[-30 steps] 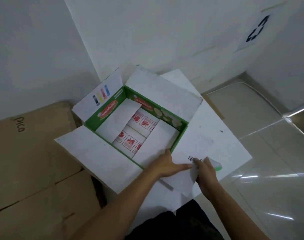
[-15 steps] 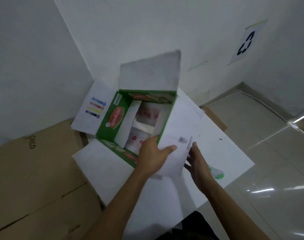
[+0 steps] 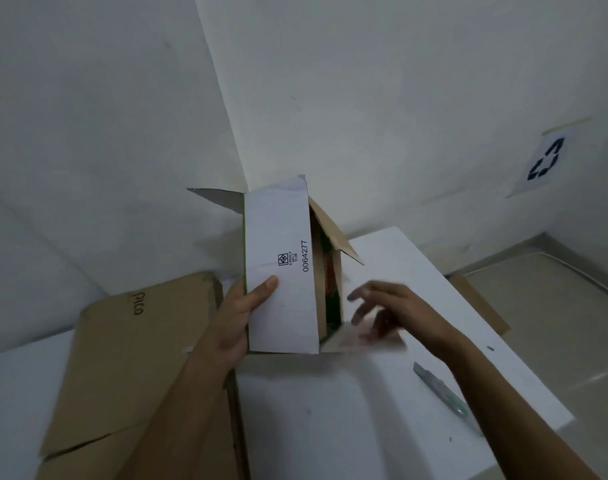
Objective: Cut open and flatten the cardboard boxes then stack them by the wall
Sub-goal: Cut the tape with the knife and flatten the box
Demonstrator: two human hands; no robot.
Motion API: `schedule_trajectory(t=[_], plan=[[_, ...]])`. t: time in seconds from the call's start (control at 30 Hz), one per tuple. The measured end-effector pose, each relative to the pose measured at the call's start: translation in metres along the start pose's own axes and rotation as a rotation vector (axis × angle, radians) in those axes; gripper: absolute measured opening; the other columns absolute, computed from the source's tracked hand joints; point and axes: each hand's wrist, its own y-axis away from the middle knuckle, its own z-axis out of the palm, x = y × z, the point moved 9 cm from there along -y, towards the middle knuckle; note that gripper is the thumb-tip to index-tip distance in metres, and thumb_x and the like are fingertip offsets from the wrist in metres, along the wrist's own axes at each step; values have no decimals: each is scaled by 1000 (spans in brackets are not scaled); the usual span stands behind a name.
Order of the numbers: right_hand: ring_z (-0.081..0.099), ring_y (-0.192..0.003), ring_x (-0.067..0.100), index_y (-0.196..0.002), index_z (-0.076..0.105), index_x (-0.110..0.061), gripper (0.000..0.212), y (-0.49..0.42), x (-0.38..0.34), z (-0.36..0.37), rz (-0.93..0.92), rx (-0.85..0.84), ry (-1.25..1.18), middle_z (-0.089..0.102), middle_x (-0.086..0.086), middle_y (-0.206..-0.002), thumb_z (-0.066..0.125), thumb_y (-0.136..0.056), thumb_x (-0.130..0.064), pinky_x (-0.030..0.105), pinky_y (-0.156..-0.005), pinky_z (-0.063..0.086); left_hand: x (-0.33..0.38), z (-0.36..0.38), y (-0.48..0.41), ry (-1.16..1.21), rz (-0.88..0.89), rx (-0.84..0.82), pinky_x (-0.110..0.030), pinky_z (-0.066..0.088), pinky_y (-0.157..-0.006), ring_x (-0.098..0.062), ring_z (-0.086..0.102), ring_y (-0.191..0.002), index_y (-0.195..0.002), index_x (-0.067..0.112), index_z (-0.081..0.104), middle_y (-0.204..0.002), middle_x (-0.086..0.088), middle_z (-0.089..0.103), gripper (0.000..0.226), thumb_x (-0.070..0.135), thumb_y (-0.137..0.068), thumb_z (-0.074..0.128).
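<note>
Change: the box (image 3: 278, 271), which lay open side up with its flaps spread a second ago, has been tipped up on end; the right hand has come off the flap it was touching.
Box: stands upright on the worktop (image 3: 330, 410) close to the wall (image 3: 399, 98), a white panel printed with 0064277 facing the camera, brown flaps sticking out on its right side, green print showing in the gap.
Left hand (image 3: 233, 317): grips the box's lower left edge, thumb pressed flat on the white panel, fingers hidden behind.
Right hand (image 3: 392, 306): released, fingers spread and blurred, holding nothing, just right of the box above its low flap; whether it touches the flap cannot be told.
Knife (image 3: 441, 393): lies flat on the worktop, right of the box and apart from both hands.
Brown cardboard (image 3: 140, 358): flattened, lying to the left of the box, handwriting near its far edge.
Recycling sign (image 3: 546, 164): taped to the wall at the right.
Floor (image 3: 555, 306): pale tiles beyond the worktop's right edge.
</note>
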Motion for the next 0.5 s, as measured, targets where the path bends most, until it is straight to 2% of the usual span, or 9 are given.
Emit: schedule_trajectory(t=[0.07,0.1,0.17,0.23,0.3,0.4,0.43,0.5], plan=[[71,-88,27,-131,57,-27,58,13,28,26,236,-257,-42,71,-1,-120,51,-85,-62,41,-79,60,0,0,-1,-2,-14,-9,-38,60,-83,-28,69,-108,-129,13,62,-122,-9,70,42,24,-88,65],[69,-99,23,-137,51,-31,67,18,38,39,311,-315,-30,64,-5,-130,50,-81,-69,38,-84,59,-2,3,-1,-4,-25,-13,-38,60,-81,-28,69,-108,-130,13,61,-123,-10,70,42,24,-90,68],[58,-121,16,-143,44,-34,76,15,50,51,318,-275,12,51,-14,-139,46,-80,-78,36,-102,50,-5,9,-3,-13,-50,-14,-37,60,-78,-28,70,-106,-131,14,61,-123,-11,70,47,28,-86,67],[53,-127,16,-138,51,-32,76,7,55,55,273,-174,-120,55,-14,-137,51,-78,-79,35,-108,41,-6,13,-4,-17,-65,-20,-39,59,-79,-30,69,-107,-132,15,61,-125,-12,69,51,31,-84,64],[58,-124,23,-132,59,-19,78,1,61,50,270,-88,-332,65,1,-131,64,-73,-70,39,-109,41,-3,16,-6,-10,-71,-25,-39,59,-80,-31,68,-109,-133,14,60,-126,-13,68,49,31,-87,66],[63,-111,35,-118,60,0,80,1,58,36,180,-41,-558,66,19,-122,91,-59,-44,43,-103,46,8,18,-8,13,-70,-14,-37,60,-81,-30,68,-108,-133,12,60,-125,-13,69,47,32,-90,63],[64,-110,37,-120,58,3,79,3,52,31,152,-39,-622,66,22,-122,94,-59,-34,43,-102,47,14,19,-9,14,-63,-1,-36,60,-81,-28,69,-106,-132,13,61,-123,-12,70,48,33,-88,62],[67,-106,34,-128,56,2,61,10,29,16,62,-16,-715,66,22,-124,82,-76,-16,39,-98,53,25,21,-10,8,-43,30,-35,60,-81,-25,71,-103,-129,14,63,-120,-9,71,46,33,-87,62]])
